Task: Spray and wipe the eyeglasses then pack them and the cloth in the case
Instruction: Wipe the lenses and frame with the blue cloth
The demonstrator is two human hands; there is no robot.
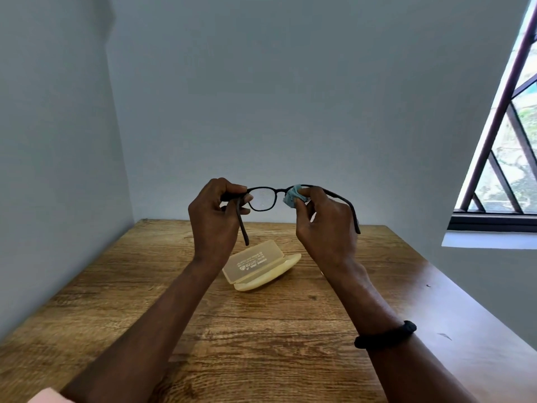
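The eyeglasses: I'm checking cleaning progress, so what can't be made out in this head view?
- Right lens of the eyeglasses: covered by the cloth and right hand.
- Left hinge: wrapped by the left hand.
- Case interior: hidden behind its raised lid; the print is too small.
- Spray bottle: not in view.

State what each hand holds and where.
Left hand grips the eyeglasses at the left hinge corner; right hand pinches the blue cloth over the other lens.

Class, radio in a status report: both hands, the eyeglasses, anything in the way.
Left hand grips eyeglasses at hinge. Right hand pinches blue cloth on lens. Case open on table; nothing blocking.
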